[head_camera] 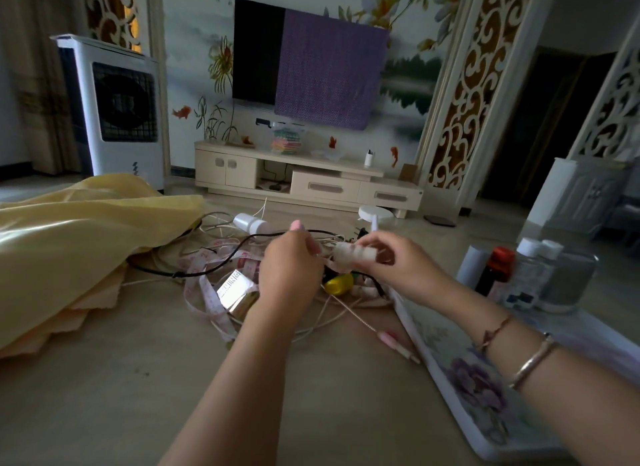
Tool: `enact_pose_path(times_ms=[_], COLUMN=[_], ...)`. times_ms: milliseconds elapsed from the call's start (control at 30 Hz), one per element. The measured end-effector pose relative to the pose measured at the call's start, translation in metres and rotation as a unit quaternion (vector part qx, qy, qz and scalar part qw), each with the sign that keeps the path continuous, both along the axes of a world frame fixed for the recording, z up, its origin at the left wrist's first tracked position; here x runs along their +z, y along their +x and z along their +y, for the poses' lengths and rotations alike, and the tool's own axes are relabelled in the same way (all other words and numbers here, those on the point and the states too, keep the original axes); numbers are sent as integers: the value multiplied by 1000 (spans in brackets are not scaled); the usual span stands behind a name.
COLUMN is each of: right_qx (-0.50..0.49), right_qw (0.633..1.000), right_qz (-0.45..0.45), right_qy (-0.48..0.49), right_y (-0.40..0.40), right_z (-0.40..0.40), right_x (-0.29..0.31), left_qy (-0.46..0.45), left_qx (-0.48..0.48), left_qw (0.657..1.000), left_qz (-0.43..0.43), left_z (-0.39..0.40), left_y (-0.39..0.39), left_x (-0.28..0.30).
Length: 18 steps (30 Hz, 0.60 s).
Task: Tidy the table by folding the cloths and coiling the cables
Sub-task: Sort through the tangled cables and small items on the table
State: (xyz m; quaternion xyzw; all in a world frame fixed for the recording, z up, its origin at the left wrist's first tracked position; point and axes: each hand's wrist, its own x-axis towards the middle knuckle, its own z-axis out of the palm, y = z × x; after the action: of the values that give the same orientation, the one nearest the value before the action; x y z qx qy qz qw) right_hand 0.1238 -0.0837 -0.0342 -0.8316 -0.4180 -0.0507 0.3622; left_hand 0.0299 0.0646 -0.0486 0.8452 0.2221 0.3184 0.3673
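Nearest us, the table (104, 396), a pale bare surface, and at its right edge a floral tray (460, 372) carrying bottles (530, 275).

Our left hand (289, 269), mid-table: fingers curled and pressed together, pinching a strand of pale tape or cable; we cannot tell which.

Our right hand (398, 261), just beside it: fingers pinching a small white roll (355, 254), held above the table.

Beneath both hands, the cables (214, 268): one black, several white, loose and tangled with a pink measuring tape (207, 299), a shiny foil box (239, 292) and a yellow object (337, 283).

Left of the tangle, the yellow cloth (69, 243), heaped and unfolded, lying over folded peach cloths (76, 313).

Beyond the tangle, a white cylinder (251, 222) lying on its side.

Farthest, a cabinet (304, 178), a television (258, 49) half draped in purple cloth (329, 70), and an air cooler (117, 108).
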Motion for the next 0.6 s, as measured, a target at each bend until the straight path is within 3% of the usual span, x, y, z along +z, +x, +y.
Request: enact_pose_path(times_ms=[100, 233, 433, 600], right_qx=[-109, -211, -225, -256], right_qw=[990, 950, 906, 872], right_qz=[-74, -144, -221, -281], right_qy=[-52, -180, -281, -308], right_y=[22, 43, 53, 53], right_z=[-31, -71, -86, -83], right_x=[3, 2, -4, -15], left_qy=[16, 109, 177, 199], left_qx=[-61, -132, -185, -210], left_qw=[998, 984, 961, 948], left_qz=[1, 43, 105, 132], left_z=[-21, -50, -66, -70], left_y=[7, 17, 23, 22], left_x=[-7, -17, -32, -37])
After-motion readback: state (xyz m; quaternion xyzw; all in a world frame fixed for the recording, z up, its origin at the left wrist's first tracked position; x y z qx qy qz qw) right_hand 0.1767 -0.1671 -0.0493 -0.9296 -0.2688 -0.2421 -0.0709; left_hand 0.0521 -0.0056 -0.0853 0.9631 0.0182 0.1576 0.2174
